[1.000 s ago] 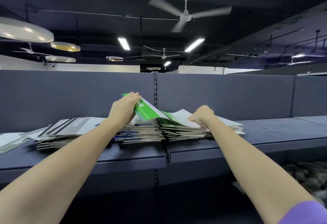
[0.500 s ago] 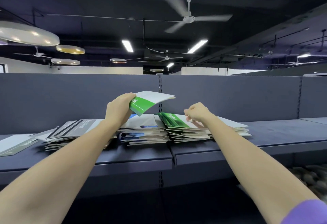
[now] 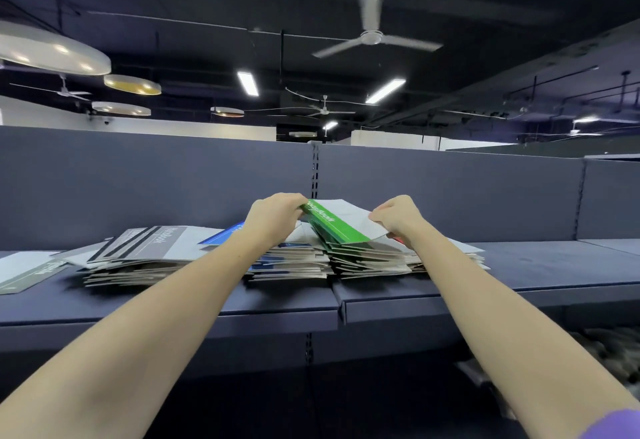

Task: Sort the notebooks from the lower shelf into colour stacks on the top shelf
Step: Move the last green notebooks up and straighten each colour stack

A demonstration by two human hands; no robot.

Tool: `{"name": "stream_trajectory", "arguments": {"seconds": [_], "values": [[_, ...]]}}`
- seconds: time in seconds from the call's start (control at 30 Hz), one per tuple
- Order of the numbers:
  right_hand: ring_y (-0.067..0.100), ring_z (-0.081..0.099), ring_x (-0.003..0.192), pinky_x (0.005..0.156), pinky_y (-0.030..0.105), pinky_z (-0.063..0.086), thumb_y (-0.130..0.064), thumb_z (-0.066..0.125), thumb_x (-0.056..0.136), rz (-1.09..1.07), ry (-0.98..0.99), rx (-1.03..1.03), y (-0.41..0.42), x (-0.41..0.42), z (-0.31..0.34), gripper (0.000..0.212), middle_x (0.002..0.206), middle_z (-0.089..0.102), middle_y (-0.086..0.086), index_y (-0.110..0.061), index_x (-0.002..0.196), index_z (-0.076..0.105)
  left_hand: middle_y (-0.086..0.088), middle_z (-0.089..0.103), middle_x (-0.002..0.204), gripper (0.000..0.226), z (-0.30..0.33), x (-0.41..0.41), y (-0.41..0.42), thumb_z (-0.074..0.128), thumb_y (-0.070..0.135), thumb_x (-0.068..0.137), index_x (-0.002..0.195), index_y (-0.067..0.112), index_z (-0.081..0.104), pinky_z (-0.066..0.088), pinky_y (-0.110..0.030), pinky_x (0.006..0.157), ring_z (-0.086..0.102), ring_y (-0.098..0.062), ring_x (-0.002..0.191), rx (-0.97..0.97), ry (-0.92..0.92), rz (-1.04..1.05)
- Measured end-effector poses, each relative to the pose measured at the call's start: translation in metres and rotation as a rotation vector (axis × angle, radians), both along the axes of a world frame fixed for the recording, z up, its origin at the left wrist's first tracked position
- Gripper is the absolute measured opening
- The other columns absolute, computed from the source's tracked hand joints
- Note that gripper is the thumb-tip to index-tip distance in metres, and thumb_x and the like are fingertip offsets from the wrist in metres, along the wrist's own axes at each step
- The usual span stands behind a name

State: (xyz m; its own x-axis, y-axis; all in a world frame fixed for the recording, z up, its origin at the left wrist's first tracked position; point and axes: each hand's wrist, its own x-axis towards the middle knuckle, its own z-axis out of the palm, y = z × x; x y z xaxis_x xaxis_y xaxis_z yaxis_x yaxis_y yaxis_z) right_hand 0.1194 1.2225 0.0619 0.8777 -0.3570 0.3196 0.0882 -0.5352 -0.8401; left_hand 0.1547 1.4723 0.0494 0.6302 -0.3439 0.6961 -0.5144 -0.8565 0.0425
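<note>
Left hand (image 3: 273,215): gripping the far left edge of the green notebook (image 3: 341,227), fingers curling over it. Right hand (image 3: 398,216): pinching the same notebook's right edge, thumb on top.

Green notebook: being held between both hands, tilting, just above the green stack (image 3: 367,258) directly below the right hand; whether its lower edge is touching that stack is hard to tell. Judged thin, light and flexible, with a smooth cover likely to slide, so taking it at two opposite edges, as here, is suiting it best; a one-edge hold would probably be letting it sag.

Below the left hand: blue stack (image 3: 287,265), a blue cover (image 3: 221,236) sticking out at its top left. Further left of the left hand: grey stack (image 3: 138,255), fanning unevenly. Beyond that: a single pale notebook (image 3: 24,272) lying flat.

Top shelf (image 3: 554,265): carrying all the stacks; no bins or boxes showing. Lower shelf: contents not clearly visible.
</note>
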Motion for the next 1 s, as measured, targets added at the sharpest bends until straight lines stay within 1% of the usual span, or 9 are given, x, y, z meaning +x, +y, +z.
{"name": "stream_trajectory", "arguments": {"seconds": [0.1, 0.23, 0.3, 0.37, 0.47, 0.53, 0.7, 0.8, 1.0], "values": [[0.021, 0.028, 0.055, 0.046, 0.026, 0.022, 0.003, 0.046, 0.076, -0.163, 0.033, -0.208, -0.008, -0.003, -0.006, 0.029, 0.056, 0.028, 0.002, -0.017, 0.062, 0.029, 0.002, 0.067, 0.105, 0.019, 0.001, 0.001, -0.002, 0.045, 0.013, 0.098, 0.107, 0.016, 0.062, 0.052, -0.040, 0.075, 0.059, -0.028, 0.095, 0.012, 0.015, 0.018], [0.023, 0.043, 0.063, 0.050, 0.025, 0.033, -0.005, 0.048, 0.082, -0.266, 0.184, -0.438, -0.002, -0.003, -0.015, 0.019, 0.067, 0.044, 0.004, -0.013, 0.068, 0.040, -0.006, 0.060, 0.084, 0.018, 0.002, -0.004, -0.005, 0.041, 0.011, 0.097, 0.090, 0.008, 0.057, 0.046, -0.037, 0.065, 0.051, -0.033, 0.078, -0.033, 0.046, -0.022], [0.028, 0.052, 0.085, 0.073, 0.029, 0.048, -0.012, 0.051, 0.084, -0.295, 0.186, -0.532, 0.004, -0.004, -0.020, 0.005, 0.092, 0.056, 0.008, -0.012, 0.086, 0.056, -0.006, 0.059, 0.082, 0.019, 0.002, -0.008, -0.007, 0.041, 0.014, 0.098, 0.088, 0.008, 0.056, 0.042, -0.035, 0.062, 0.049, -0.032, 0.077, -0.022, 0.060, -0.056], [0.032, 0.052, 0.109, 0.091, 0.038, 0.047, -0.021, 0.057, 0.086, -0.372, 0.147, -0.579, 0.006, -0.011, -0.022, 0.020, 0.113, 0.057, 0.008, -0.018, 0.105, 0.063, -0.006, 0.064, 0.088, 0.021, 0.003, -0.012, -0.009, 0.042, 0.017, 0.099, 0.094, 0.009, 0.061, 0.048, -0.037, 0.067, 0.055, -0.033, 0.083, -0.014, 0.086, -0.100], [0.032, 0.058, 0.096, 0.082, 0.033, 0.047, -0.027, 0.059, 0.089, -0.329, 0.096, -0.403, 0.005, -0.024, -0.024, 0.013, 0.093, 0.064, 0.006, -0.016, 0.086, 0.066, -0.006, 0.067, 0.093, 0.023, 0.002, -0.020, -0.015, 0.043, 0.019, 0.099, 0.098, 0.012, 0.064, 0.052, -0.039, 0.074, 0.059, -0.033, 0.089, 0.006, 0.105, -0.167], [0.032, 0.055, 0.089, 0.075, 0.031, 0.042, -0.027, 0.053, 0.095, -0.304, 0.010, -0.289, 0.002, -0.038, -0.028, 0.026, 0.083, 0.063, 0.009, -0.012, 0.074, 0.060, -0.005, 0.068, 0.096, 0.023, 0.002, -0.029, -0.022, 0.043, 0.022, 0.098, 0.099, 0.015, 0.066, 0.053, -0.041, 0.078, 0.060, -0.033, 0.090, 0.014, 0.111, -0.225], [0.027, 0.055, 0.088, 0.074, 0.031, 0.039, -0.023, 0.049, 0.096, -0.433, -0.051, -0.315, -0.008, -0.093, -0.047, 0.021, 0.092, 0.066, 0.005, -0.011, 0.091, 0.065, 0.000, 0.071, 0.106, 0.023, 0.003, -0.064, -0.056, 0.048, 0.024, 0.097, 0.103, 0.019, 0.069, 0.053, -0.042, 0.085, 0.062, -0.027, 0.100, 0.010, 0.149, -0.466], [0.032, 0.061, 0.093, 0.080, 0.035, 0.050, -0.021, 0.050, 0.093, -0.518, 0.019, -0.316, -0.016, -0.132, -0.068, 0.019, 0.097, 0.069, 0.009, -0.013, 0.090, 0.066, -0.002, 0.072, 0.102, 0.022, 0.000, -0.096, -0.080, 0.050, 0.021, 0.095, 0.102, 0.018, 0.071, 0.053, -0.039, 0.084, 0.061, -0.028, 0.096, -0.018, 0.155, -0.618], [0.025, 0.061, 0.097, 0.080, 0.031, 0.045, -0.020, 0.055, 0.090, -0.563, 0.210, -0.313, -0.011, -0.211, -0.130, 0.015, 0.095, 0.069, 0.000, -0.016, 0.091, 0.070, -0.006, 0.069, 0.094, 0.021, -0.056, -0.151, -0.103, 0.049, 0.016, 0.092, 0.096, 0.017, 0.070, 0.051, -0.037, 0.077, 0.060, -0.031, 0.089, 0.109, 0.293, -0.775]]}}
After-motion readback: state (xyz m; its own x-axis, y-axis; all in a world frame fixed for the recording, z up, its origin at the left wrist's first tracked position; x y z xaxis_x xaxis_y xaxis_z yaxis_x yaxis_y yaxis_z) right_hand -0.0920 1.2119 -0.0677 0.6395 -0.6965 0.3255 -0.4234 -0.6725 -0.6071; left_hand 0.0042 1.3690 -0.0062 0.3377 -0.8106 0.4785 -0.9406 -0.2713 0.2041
